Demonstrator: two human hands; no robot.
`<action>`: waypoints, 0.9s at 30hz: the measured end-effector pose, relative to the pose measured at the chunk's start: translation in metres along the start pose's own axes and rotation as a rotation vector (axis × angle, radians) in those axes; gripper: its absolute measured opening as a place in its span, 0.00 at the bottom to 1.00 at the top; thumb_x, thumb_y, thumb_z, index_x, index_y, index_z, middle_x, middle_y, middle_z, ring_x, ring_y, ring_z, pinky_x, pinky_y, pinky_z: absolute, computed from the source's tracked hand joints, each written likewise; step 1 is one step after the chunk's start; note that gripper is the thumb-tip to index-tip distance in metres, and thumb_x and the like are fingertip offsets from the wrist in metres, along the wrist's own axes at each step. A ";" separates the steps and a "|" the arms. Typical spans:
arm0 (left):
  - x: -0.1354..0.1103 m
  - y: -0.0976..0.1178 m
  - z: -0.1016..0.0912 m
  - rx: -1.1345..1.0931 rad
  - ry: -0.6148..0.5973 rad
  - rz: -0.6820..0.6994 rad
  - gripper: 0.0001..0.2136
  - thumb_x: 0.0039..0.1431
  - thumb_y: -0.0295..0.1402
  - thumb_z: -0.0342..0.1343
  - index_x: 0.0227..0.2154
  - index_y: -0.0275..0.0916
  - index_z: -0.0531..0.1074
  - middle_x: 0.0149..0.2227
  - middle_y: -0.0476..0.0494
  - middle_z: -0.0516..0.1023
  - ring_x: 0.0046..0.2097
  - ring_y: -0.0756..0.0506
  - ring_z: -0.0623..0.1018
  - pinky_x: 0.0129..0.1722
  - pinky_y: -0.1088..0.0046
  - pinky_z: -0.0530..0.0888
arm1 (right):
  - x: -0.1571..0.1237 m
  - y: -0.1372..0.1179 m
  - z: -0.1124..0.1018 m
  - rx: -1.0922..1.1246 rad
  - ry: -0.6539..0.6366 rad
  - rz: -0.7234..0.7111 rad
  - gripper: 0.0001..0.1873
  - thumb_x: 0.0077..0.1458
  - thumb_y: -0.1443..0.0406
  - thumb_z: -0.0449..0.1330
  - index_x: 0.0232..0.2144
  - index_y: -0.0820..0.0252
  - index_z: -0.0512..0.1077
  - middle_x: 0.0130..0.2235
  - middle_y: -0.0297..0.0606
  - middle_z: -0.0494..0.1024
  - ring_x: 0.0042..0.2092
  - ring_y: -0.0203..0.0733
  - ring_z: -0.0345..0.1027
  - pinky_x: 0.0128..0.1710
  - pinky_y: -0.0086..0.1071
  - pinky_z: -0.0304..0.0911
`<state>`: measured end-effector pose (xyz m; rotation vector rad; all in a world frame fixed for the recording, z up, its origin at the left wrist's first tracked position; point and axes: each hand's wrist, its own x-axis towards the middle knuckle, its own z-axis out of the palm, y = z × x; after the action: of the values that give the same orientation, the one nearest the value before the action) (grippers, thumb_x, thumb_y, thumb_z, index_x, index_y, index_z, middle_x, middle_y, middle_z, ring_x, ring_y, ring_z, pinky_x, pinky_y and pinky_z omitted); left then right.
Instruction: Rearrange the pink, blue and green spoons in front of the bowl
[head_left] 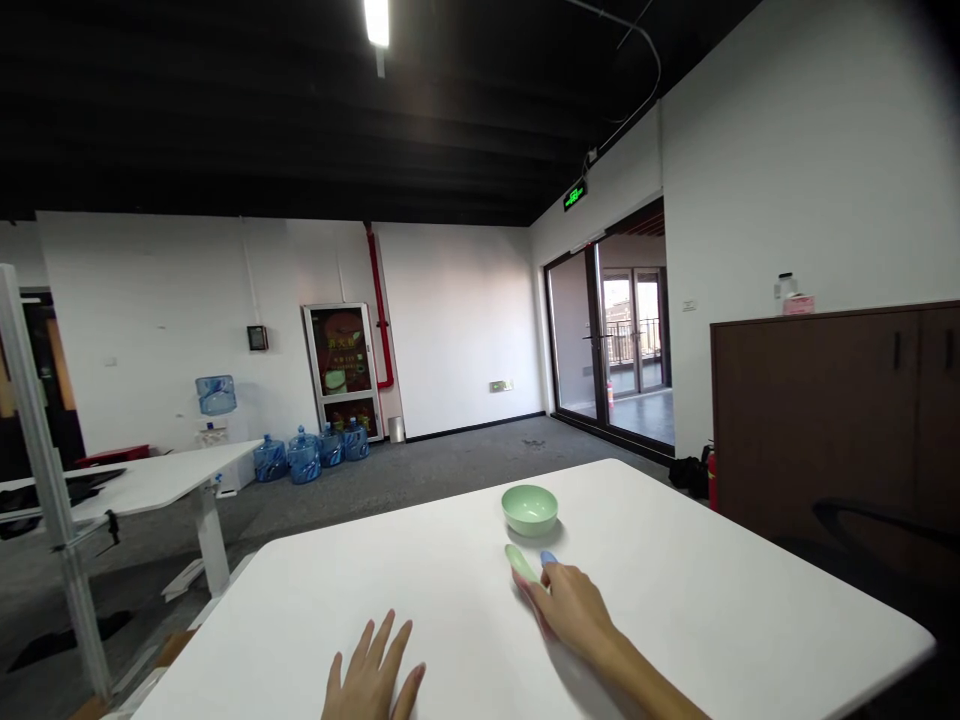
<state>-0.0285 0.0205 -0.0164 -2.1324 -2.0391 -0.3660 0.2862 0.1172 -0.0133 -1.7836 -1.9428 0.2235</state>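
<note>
My right hand (574, 610) is low over the white table (435, 570), its fingers curled and its thumb against a pale green spoon-like piece (520, 562). The rear of that piece is hidden by the hand. A blue rounded tip (549, 557) shows just beyond my index finger; the rest of it is covered, so I cannot tell whether it is gripped too. Just past these pieces, a pale green bowl (530, 512) stands upright, apart from the hand. My left hand (371, 672) is at the near edge of view, fingers spread over the tabletop, holding nothing.
Another white table (217, 462) stands at the left, beside a metal post (52, 480). Several blue water bottles (304, 457) stand on the floor by the far wall. A brown cabinet (810, 420) is at the right, and glass doors (574, 345) are behind.
</note>
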 end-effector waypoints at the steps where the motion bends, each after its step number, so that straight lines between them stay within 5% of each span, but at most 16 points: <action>1: 0.000 0.002 -0.001 -0.001 -0.003 0.001 0.25 0.69 0.42 0.40 0.66 0.52 0.64 0.71 0.46 0.64 0.71 0.35 0.62 0.66 0.41 0.66 | 0.003 0.009 -0.006 -0.009 0.009 0.017 0.19 0.67 0.58 0.50 0.28 0.57 0.72 0.31 0.41 0.80 0.33 0.43 0.73 0.30 0.32 0.46; 13: 0.004 0.010 -0.003 0.005 -0.024 0.007 0.25 0.69 0.42 0.39 0.66 0.50 0.63 0.71 0.45 0.63 0.72 0.34 0.62 0.66 0.40 0.65 | 0.029 0.105 -0.032 -0.284 -0.017 0.153 0.14 0.66 0.66 0.50 0.38 0.64 0.75 0.43 0.50 0.81 0.44 0.51 0.76 0.32 0.35 0.48; 27: 0.006 0.008 0.002 0.020 -0.020 0.013 0.25 0.68 0.44 0.40 0.66 0.52 0.64 0.71 0.46 0.63 0.71 0.35 0.62 0.66 0.41 0.66 | 0.026 0.117 -0.019 -0.298 -0.029 0.170 0.15 0.66 0.66 0.48 0.38 0.63 0.75 0.44 0.51 0.81 0.44 0.53 0.77 0.33 0.36 0.53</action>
<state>-0.0202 0.0265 -0.0161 -2.1446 -2.0298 -0.3223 0.3980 0.1537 -0.0411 -2.1507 -1.9255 0.0157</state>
